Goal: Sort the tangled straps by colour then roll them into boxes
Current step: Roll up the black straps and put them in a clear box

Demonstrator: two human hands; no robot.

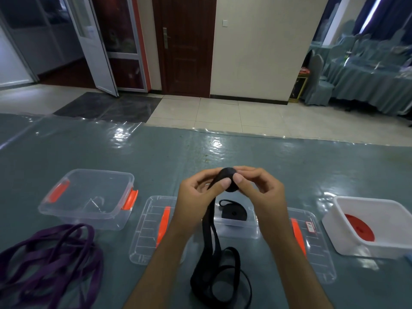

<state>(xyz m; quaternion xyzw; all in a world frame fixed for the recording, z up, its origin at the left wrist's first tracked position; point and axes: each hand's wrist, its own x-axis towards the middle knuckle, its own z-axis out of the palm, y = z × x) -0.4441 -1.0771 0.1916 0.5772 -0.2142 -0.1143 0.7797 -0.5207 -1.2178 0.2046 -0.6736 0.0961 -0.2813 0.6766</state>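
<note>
There is one view, from a wide-angle camera worn on the person's head, looking forward and down along both forearms. It sits close above the near edge of the table (312,166), so the left hand (201,192) and right hand (259,189) meet near the frame's middle. The lens bends straight lines toward the edges. Past the table's far edge the view takes in tiled floor (223,112), a dark wooden door (185,45) and a cream wall (263,45).

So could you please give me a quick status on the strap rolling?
Both hands, left hand and right hand, pinching black strap roll. Loose tail still piled on table. Nothing obstructing.
</note>
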